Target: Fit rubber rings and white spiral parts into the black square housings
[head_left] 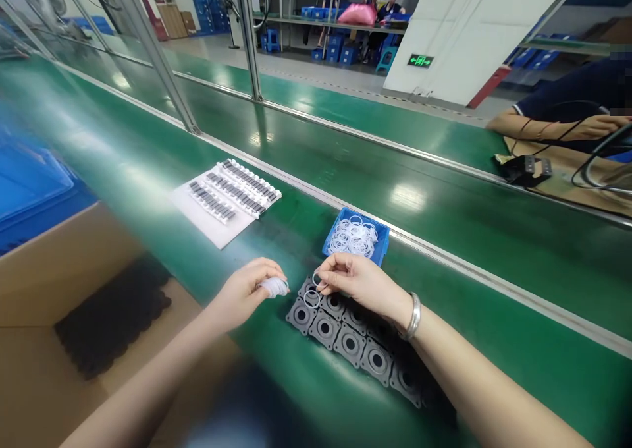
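Note:
My left hand (247, 291) is closed around a small bunch of white rings (274, 286), just left of a row of dark square parts (345, 342) lying on the green bench. My right hand (356, 280) pinches one white ring (316, 280) over the far end of that row. Another ring (311, 298) lies on one of the square parts beneath it. A small blue tray (380, 245) with several white rings stands just beyond my right hand.
A white sheet with rows of small dark parts (227, 194) lies to the left on the bench. A cardboard box holding dark parts (111, 316) is at lower left. A metal rail (444, 257) borders the conveyor. Another person's arm (553, 128) rests at the far right.

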